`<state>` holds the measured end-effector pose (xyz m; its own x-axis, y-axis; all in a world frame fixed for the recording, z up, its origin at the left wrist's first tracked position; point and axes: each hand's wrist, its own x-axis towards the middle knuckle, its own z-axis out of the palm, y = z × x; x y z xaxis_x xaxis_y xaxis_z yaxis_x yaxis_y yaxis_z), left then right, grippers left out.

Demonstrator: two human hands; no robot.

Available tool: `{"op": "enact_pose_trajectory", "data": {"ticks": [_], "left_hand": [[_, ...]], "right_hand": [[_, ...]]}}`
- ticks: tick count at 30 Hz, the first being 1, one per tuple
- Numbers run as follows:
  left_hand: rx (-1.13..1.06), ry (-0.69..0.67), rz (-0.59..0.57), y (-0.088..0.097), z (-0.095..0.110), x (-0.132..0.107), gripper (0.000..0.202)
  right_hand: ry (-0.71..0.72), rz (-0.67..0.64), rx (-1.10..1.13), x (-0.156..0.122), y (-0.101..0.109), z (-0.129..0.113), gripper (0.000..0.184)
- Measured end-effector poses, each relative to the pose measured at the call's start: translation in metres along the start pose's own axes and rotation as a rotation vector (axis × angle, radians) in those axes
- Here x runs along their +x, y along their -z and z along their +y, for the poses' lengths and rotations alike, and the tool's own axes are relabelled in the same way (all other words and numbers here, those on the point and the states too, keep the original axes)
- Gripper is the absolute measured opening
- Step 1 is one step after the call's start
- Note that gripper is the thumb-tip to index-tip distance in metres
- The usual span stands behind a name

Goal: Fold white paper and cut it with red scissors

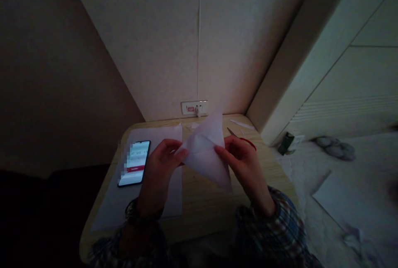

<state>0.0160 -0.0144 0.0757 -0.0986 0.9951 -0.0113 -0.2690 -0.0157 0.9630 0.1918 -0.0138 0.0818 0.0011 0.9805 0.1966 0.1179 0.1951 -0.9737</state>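
Observation:
Above the small wooden table (pixel 202 222) I hold a white sheet of paper (pixel 207 143), creased and tilted so that it looks roughly triangular. My left hand (pixel 163 162) pinches its left corner, thumb on top. On the other side, my right hand (pixel 241 158) grips the right edge between thumb and fingers; some of those fingers are hidden behind the paper. Scissors with red handles (pixel 248 142) lie just beyond my right hand, partly covered by it. Close to my left hand, a lit phone (pixel 135 164) rests on white paper sheets (pixel 172 201).
A wall socket with a red switch (pixel 194 108) and a plug sits behind the table. Paper strips (pixel 241 124) lie at its back right edge. To the right are a green box (pixel 286 143), a grey bundle (pixel 334 147) and loose paper (pixel 345 201) on a pale quilted surface.

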Motion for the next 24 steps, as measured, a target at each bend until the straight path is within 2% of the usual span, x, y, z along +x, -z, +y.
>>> {"op": "enact_pose_trajectory", "data": {"ticks": [2,5,9,12,19,24], "left_hand": [[0.146,0.067,-0.107,0.009,0.003,0.001,0.017],[0.248,0.167,-0.258,0.015,0.008,0.001,0.022],[0.270,0.225,-0.308,0.011,0.009,-0.001,0.026],[0.248,0.224,-0.289,0.007,0.007,-0.003,0.023],[0.199,0.209,-0.126,0.004,0.003,-0.006,0.028],[0.216,0.223,-0.056,-0.001,0.002,-0.008,0.028]], "right_hand": [[0.016,-0.028,-0.061,0.002,0.004,-0.001,0.011],[0.070,-0.102,-0.191,0.004,0.007,-0.004,0.009],[0.149,-0.172,-0.325,0.003,0.009,-0.013,0.009],[0.155,-0.172,-0.363,0.002,0.011,-0.020,0.007],[0.137,-0.135,-0.380,0.004,0.010,-0.022,0.016],[0.129,-0.117,-0.381,0.004,0.010,-0.022,0.018]]}}
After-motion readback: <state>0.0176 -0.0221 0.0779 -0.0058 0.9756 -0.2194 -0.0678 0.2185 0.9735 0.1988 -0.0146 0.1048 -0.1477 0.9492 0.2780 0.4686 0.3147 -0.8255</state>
